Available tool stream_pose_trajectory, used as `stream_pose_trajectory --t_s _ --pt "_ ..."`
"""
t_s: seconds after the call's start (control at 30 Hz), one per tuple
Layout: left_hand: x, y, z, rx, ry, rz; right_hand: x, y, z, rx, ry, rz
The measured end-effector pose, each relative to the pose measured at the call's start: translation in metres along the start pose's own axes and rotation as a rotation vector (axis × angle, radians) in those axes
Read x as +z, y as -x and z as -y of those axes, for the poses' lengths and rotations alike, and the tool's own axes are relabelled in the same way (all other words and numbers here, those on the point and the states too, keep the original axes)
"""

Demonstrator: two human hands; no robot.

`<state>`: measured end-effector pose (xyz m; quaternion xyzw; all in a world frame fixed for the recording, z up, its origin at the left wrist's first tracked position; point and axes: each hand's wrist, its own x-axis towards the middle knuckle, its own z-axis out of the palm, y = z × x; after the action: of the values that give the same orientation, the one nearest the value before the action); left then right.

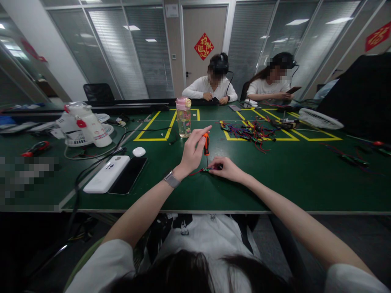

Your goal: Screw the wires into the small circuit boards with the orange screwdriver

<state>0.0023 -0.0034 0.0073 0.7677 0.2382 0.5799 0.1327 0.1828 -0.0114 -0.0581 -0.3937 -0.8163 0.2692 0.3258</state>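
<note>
My left hand (194, 149) grips an orange and black screwdriver (207, 144) by its handle, with the index finger stretched out over the top. The screwdriver stands upright, its shaft pointing down at a small green circuit board (205, 169) on the table. Whether the tip touches the board is too small to tell. My right hand (225, 168) pinches the board's right end, fingers closed. Thin red wires run out from the board to the left, and a dark part shows under my right fingers.
Beyond my hands a pink-lidded bottle (183, 118) stands on the green table (293, 179). A heap of wired circuit boards (250, 130) lies to its right. At left are a white power bank (107, 174), a black phone (128, 176) and a white case (139, 151). Two people sit opposite.
</note>
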Motion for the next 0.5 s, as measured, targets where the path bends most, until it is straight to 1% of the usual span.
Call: stream_pose_trajectory --t_s 0.07,0.13,0.2,0.3,0.33,0.4,0.5 --pt "0.0001 -0.0001 0.0006 -0.017 0.046 0.034 -0.0001 0.0 0.0003 0.001 0.002 -0.001" --pt "0.0002 -0.0008 0.0003 -0.028 0.05 0.035 0.0001 0.0001 0.0002 0.003 0.007 -0.003" --pt "0.0001 -0.0018 -0.0009 -0.018 0.002 -0.004 0.0004 0.0004 -0.0002 0.005 0.012 -0.004" --pt "0.0001 -0.0022 -0.0026 0.01 -0.092 -0.097 0.0007 0.0007 -0.0007 0.006 0.011 -0.005" --pt "0.0001 -0.0019 -0.003 0.014 -0.107 -0.108 0.0007 0.0007 -0.0007 0.006 0.009 -0.004" --pt "0.0004 -0.0009 -0.0033 0.016 -0.111 -0.084 0.0003 0.0007 -0.0004 0.005 0.006 -0.001" --pt "0.001 0.0009 -0.0029 0.032 -0.076 -0.008 -0.0004 0.0007 0.0008 0.002 0.008 0.003"
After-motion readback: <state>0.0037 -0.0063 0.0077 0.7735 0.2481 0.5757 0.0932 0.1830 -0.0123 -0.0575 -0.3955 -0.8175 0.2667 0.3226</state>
